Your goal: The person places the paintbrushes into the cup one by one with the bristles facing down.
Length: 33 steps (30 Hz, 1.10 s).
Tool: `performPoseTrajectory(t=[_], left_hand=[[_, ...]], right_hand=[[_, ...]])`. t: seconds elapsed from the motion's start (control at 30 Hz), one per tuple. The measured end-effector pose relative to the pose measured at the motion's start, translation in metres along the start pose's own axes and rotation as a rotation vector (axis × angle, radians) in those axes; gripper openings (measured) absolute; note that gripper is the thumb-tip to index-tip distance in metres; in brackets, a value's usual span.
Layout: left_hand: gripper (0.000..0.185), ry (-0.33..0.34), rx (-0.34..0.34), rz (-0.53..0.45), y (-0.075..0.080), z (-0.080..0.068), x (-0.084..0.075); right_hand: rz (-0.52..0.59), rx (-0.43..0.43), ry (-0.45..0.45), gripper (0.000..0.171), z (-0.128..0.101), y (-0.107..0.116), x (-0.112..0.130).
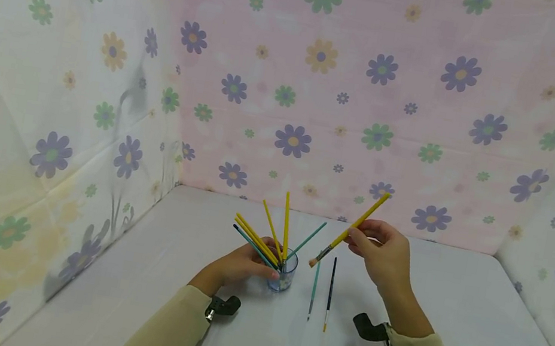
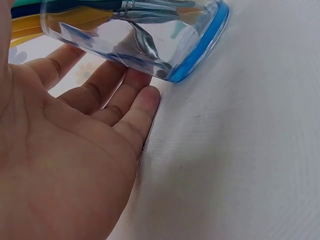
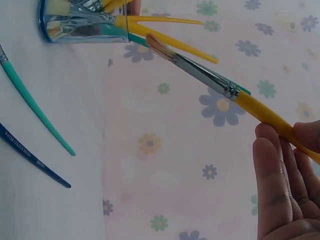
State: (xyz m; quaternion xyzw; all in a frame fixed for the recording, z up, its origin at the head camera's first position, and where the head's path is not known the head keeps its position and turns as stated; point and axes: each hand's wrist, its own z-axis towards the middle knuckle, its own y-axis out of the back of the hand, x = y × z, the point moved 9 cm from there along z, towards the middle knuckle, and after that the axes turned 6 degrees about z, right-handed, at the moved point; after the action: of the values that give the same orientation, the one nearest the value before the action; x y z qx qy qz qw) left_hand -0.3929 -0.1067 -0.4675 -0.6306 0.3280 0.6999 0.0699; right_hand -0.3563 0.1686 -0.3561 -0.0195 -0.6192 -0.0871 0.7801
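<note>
A clear cup (image 1: 285, 276) with a blue base stands on the white table and holds several yellow and teal brushes (image 1: 267, 238). My left hand (image 1: 248, 265) wraps it from the left; in the left wrist view the fingers (image 2: 107, 92) lie along the cup (image 2: 150, 45). To the right of the cup my right hand (image 1: 362, 239) is raised and pinches a yellow-handled brush (image 1: 353, 228), tilted with its bristles (image 3: 157, 46) pointing down toward the cup (image 3: 80, 22). Its fingertips (image 3: 272, 150) press the yellow handle (image 3: 260, 112).
A teal brush (image 1: 314, 291) and a dark blue brush (image 1: 330, 293) lie side by side on the table (image 1: 450, 321) between my hands. Floral cloth walls (image 1: 324, 83) close in the back and both sides.
</note>
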Motion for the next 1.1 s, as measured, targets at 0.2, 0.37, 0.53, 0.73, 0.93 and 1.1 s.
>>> performPoseTrajectory(t=[0.2, 0.37, 0.53, 0.73, 0.93, 1.1], left_hand=[[0.057, -0.02, 0.01, -0.009, -0.001, 0.002, -0.001], [0.057, -0.008, 0.003, 0.019, -0.002, 0.001, -0.003], [0.061, 0.033, -0.017, 0.082, 0.0, 0.0, 0.0], [0.062, 0.039, -0.01, 0.119, 0.001, 0.0, 0.001], [0.062, 0.038, -0.003, 0.131, 0.002, 0.0, 0.002], [0.063, 0.031, -0.002, 0.133, 0.001, 0.0, 0.001]], right_hand=[[0.032, 0.012, 0.033, 0.038, -0.004, -0.006, 0.004], [0.057, 0.04, 0.03, 0.037, -0.005, -0.011, 0.004], [0.077, 0.075, 0.036, 0.038, -0.008, -0.019, 0.005], [0.068, 0.114, 0.048, 0.038, -0.011, -0.03, 0.004], [0.014, 0.127, 0.076, 0.033, -0.012, -0.038, 0.002], [-0.058, 0.144, 0.106, 0.027, -0.016, -0.045, 0.0]])
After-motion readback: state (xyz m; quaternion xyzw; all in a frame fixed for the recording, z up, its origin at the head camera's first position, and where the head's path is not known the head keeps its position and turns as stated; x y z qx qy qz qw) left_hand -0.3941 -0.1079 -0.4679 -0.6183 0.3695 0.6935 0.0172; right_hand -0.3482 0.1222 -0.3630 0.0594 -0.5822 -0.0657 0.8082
